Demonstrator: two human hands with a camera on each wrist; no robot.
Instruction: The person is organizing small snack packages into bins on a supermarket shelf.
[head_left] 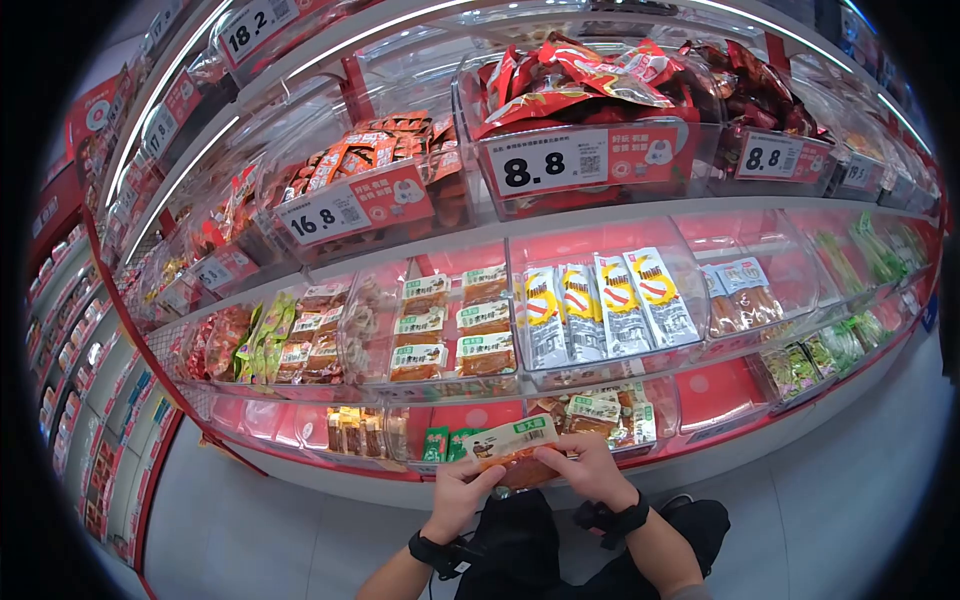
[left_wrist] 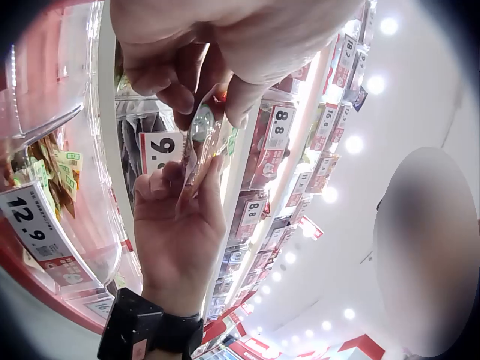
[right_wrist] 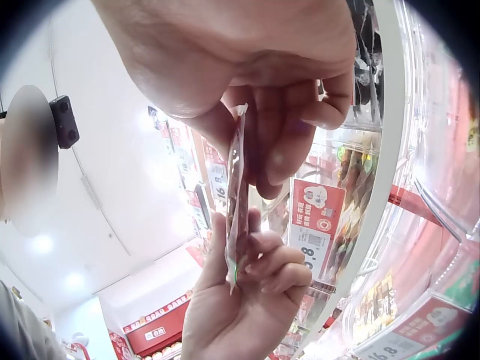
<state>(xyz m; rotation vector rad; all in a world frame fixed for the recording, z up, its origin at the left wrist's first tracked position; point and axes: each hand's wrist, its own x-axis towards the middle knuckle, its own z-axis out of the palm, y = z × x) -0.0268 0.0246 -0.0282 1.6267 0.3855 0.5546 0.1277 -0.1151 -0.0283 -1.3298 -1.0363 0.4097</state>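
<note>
Holding a flat snack packet (head_left: 510,440) between both hands, you faced a curved shop shelf (head_left: 600,212) lined with clear bins. Your left hand (head_left: 462,495) pinched the packet's left end with curled fingers and thumb. Your right hand (head_left: 585,468) pinched its right end the same way. Both hands were clamped on the one packet, near each other, with the packet's middle showing between them.

The packet lay roughly level, tilted up a little to the right, and its cream label with a green mark faced up. It was in front of the lowest row of bins, just before a bin (head_left: 600,415) of similar packets. I could not tell whether it touched the shelf. In the wrist views the packet showed edge-on and thin, pinched from both ends.

Each of your wrists wore a black strap (head_left: 440,552). Above the packet, a bin held white packets with yellow and red print (head_left: 608,305). Higher up, a price tag reading 8.8 (head_left: 550,165) hung before red wrappers (head_left: 590,75). Grey floor (head_left: 250,520) lay to the left.
</note>
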